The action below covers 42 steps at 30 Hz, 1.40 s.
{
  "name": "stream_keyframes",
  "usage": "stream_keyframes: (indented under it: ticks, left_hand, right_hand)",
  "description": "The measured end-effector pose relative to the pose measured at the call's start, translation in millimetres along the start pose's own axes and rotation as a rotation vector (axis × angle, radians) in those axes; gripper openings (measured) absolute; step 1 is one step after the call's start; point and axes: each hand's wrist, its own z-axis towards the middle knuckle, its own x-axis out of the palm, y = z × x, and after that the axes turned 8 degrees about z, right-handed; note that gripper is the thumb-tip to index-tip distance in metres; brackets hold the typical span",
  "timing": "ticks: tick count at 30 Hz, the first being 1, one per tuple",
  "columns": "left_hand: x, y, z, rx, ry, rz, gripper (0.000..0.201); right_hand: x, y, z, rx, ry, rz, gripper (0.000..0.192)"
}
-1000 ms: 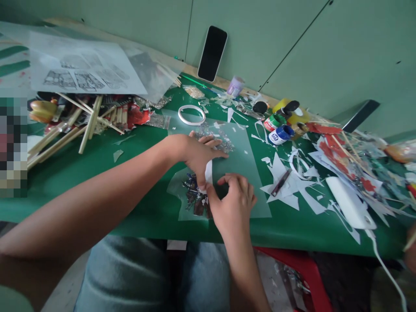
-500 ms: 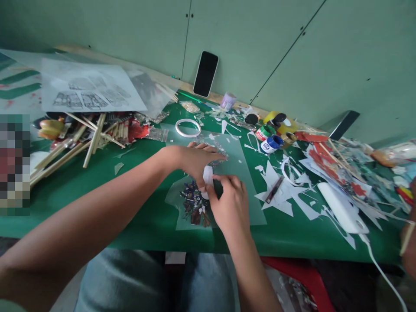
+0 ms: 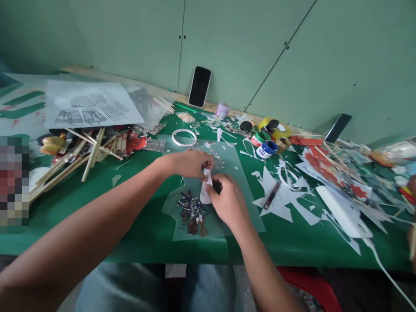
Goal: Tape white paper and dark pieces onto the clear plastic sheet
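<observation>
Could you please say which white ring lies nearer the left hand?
The ring just beyond the left hand; the other ring lies rightward among paper scraps.

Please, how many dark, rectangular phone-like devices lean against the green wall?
2. A black-screened, pale-edged phone leans left of the cylindrical lilac jar; a slim dark device leans farther right. Others may be hidden.

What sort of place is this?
Probably a craft workspace: open paint pots, paper scraps and wooden sticks lie about the green table.
</observation>
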Motion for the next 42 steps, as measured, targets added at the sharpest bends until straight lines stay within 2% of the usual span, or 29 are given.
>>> stream_keyframes:
  ticks: [2, 6, 9, 11, 13, 16, 25, 31, 36, 38, 40, 42]
  left_hand:
    - [-0.7, 5, 3, 0.014, -0.074, -0.166, 0.021]
    - [-0.5, 18, 10, -0.050, -0.387, -0.555, 0.019]
    - [-0.1, 26, 13, -0.153, -0.584, -0.748, 0.024]
    - [-0.4, 29, 12, -0.207, -0.671, -0.775, 0.022]
    - [-1.1, 30, 10, -0.246, -0.677, -0.707, 0.020]
    - [-2.1, 30, 9, -0.274, -0.626, -0.567, 0.019]
    - [-7.4, 22, 6, -0.165, -0.449, -0.503, 0.026]
    - [0.3, 21, 10, -0.133, -0.536, -0.674, 0.027]
    - [4.5, 21, 12, -0.188, -0.617, -0.738, 0.027]
    - [4.7, 21, 12, -0.233, -0.642, -0.695, 0.028]
    - [5.0, 22, 12, -0.259, -0.650, -0.659, 0.029]
    - [6.0, 23, 13, -0.260, -0.648, -0.643, 0.030]
  right_hand:
    - [-4, -2, 20, 0.006, 0.008, 0.119, 0.023]
    - [-14, -1, 70, -0.035, -0.019, 0.294, 0.027]
    - [-17, 4, 101, -0.097, 0.083, 0.396, 0.027]
    - [-15, 7, 114, -0.155, 0.152, 0.445, 0.031]
    - [-11, 8, 121, -0.201, 0.153, 0.485, 0.036]
    - [-4, 6, 119, -0.218, 0.087, 0.526, 0.039]
    - [1, -9, 108, -0.152, 0.066, 0.652, 0.032]
    - [-1, -3, 106, -0.149, -0.069, 0.592, 0.030]
    - [2, -4, 105, -0.172, -0.092, 0.531, 0.028]
    - [3, -5, 104, -0.236, -0.177, 0.510, 0.022]
    - [4, -4, 101, -0.334, -0.315, 0.453, 0.021]
    - [5, -2, 99, -0.413, -0.396, 0.375, 0.021]
